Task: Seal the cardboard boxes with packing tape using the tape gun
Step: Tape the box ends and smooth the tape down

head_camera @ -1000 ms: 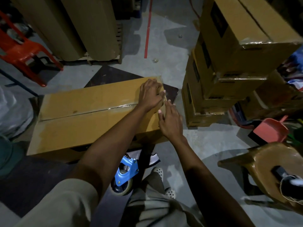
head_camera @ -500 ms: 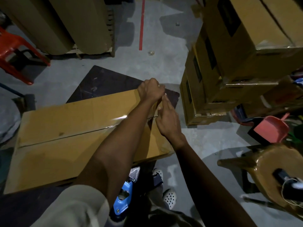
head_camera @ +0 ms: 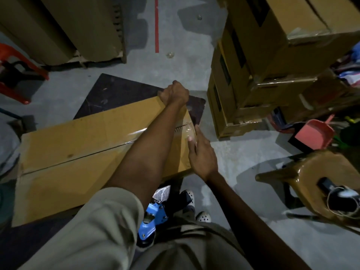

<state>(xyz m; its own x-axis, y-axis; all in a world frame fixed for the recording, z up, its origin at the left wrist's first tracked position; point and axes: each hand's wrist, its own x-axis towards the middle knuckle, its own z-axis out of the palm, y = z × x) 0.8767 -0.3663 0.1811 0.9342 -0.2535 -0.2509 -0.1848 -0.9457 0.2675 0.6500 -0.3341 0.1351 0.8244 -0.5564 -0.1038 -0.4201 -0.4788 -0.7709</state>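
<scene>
Floor (head_camera: 175, 63): grey concrete; it carries every item listed below.
Stacked boxes (head_camera: 272, 78): taped-shut cartons piled at the right of the cardboard box, close to its right end but apart from it.
Cardboard box (head_camera: 78, 149): long carton, closed flaps up, lying across the middle of the view in front of the person. The centre seam runs along its length.
Cardboard rolls (head_camera: 64, 26): upright, beyond the far left of the cardboard box, well apart.
Dark board (head_camera: 120, 96): flat panel under the cardboard box, showing past its far edge.
Stool (head_camera: 303, 172): brown, to the near right of the cardboard box, well apart.
Red chair (head_camera: 13, 78): partly in view, far left of the cardboard box.
Dustpan (head_camera: 313, 135): pink, to the right of the cardboard box, beyond the stool.
Left hand (head_camera: 175, 93): reaches across the top of the cardboard box, with fingers curled over its far right corner and gripping that edge.
Right hand (head_camera: 200, 151): fingers straight, with fingertips pressing on the tape at the right end of the cardboard box.
Tape gun (head_camera: 152, 217): blue, lying below the near edge of the cardboard box, beside the person's shoes (head_camera: 203, 216) and apart from both hands.
Tape (head_camera: 185, 129): clear strip over the seam at the right end of the cardboard box.
</scene>
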